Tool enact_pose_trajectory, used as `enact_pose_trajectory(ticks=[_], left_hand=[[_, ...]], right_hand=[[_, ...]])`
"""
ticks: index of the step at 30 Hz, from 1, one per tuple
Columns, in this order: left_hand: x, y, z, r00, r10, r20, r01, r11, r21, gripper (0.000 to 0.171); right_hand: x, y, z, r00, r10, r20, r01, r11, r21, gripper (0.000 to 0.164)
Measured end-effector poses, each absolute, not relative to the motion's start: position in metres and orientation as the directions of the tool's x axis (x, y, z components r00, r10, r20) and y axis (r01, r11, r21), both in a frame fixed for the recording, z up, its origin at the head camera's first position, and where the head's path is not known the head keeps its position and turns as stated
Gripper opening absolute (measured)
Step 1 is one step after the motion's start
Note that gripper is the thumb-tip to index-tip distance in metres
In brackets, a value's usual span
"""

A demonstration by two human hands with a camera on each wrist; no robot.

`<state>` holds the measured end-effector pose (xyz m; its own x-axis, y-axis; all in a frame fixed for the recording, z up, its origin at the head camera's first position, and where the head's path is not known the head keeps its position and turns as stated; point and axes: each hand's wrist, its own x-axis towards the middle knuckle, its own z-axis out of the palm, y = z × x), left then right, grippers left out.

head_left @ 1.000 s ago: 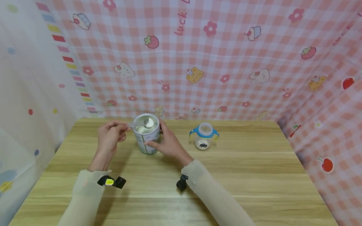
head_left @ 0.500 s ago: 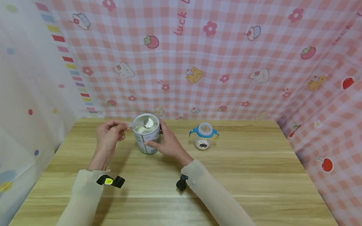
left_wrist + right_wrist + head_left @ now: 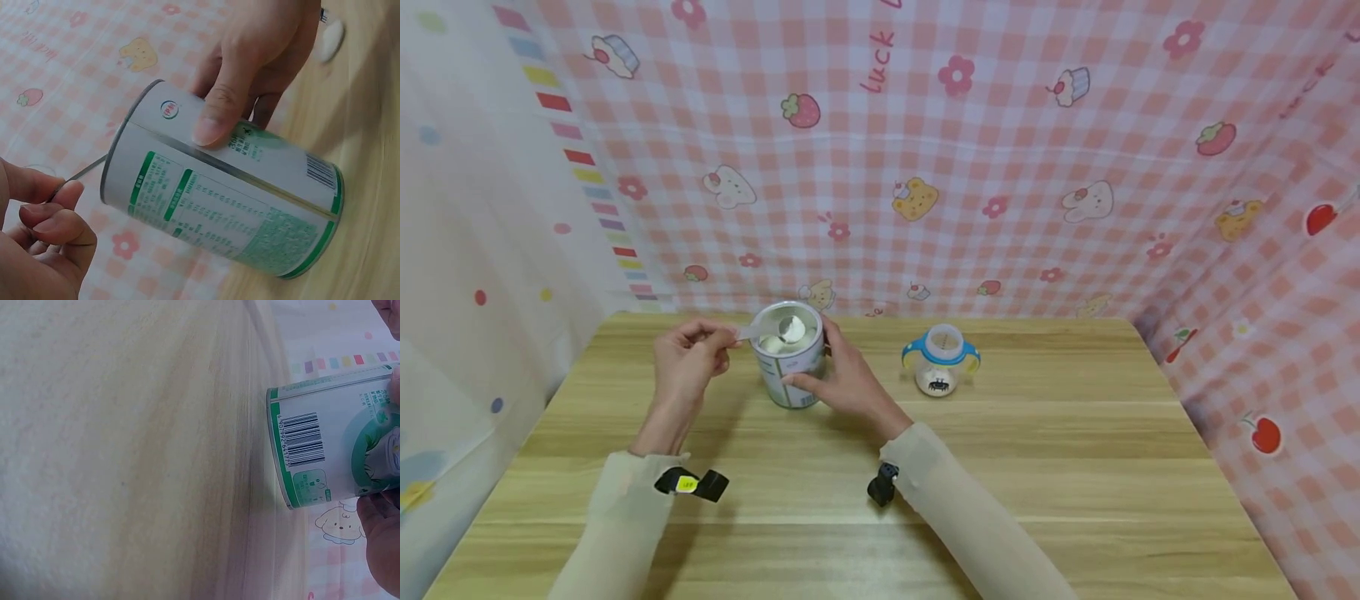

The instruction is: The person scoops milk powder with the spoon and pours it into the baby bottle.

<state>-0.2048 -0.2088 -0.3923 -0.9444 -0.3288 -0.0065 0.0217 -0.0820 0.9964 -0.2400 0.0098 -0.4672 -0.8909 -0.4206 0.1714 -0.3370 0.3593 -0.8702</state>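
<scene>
A white and green milk powder can (image 3: 791, 367) stands upright and uncovered at the table's back left, pale powder inside. My right hand (image 3: 853, 379) grips its right side, thumb across the front and fingers round the back; the left wrist view shows that thumb lying along the label. At the can's left, my left hand (image 3: 688, 358) pinches the end of a scoop handle (image 3: 87, 167) between thumb and fingers. The scoop (image 3: 791, 328) reaches over the rim, its round bowl filled with white powder within the can's mouth.
To the can's right stands a lidless baby bottle (image 3: 938, 367) with a blue collar, two yellow-blue handles and a crab print. The wooden table (image 3: 1037, 467) ends at a pink checked curtain (image 3: 1000, 125) behind, with cloth on both sides.
The left hand and scoop have shifted very slightly left, and the scoop's handle tilts a little differently. The right hand and can hold their place.
</scene>
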Motion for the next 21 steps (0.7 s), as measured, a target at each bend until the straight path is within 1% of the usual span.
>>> enact_pose_trajectory(ticks=[7, 15, 18, 21], left_hand=[[-0.2037, -0.212, -0.3929, -0.952, -0.305, 0.008, 0.019, -0.033, 0.999, 0.012], [-0.2026, -0.2124, -0.3933, -0.949, -0.312, 0.044, 0.051, -0.013, 0.999, 0.016], [-0.2028, -0.2123, -0.3934, -0.949, -0.31, 0.046, 0.049, -0.001, 0.999, 0.014], [-0.2045, -0.2106, -0.3936, -0.95, -0.31, 0.042, 0.05, -0.021, 0.999, 0.012]], right_hand=[[-0.24, 0.01, -0.4671, -0.887, -0.426, 0.18, -0.345, 0.352, -0.87, 0.099], [-0.2386, 0.0089, -0.466, -0.888, -0.424, 0.176, -0.34, 0.351, -0.872, 0.1], [-0.2385, 0.008, -0.466, -0.89, -0.424, 0.168, -0.333, 0.354, -0.874, 0.1], [-0.2392, 0.0101, -0.4656, -0.893, -0.419, 0.165, -0.331, 0.363, -0.871, 0.1]])
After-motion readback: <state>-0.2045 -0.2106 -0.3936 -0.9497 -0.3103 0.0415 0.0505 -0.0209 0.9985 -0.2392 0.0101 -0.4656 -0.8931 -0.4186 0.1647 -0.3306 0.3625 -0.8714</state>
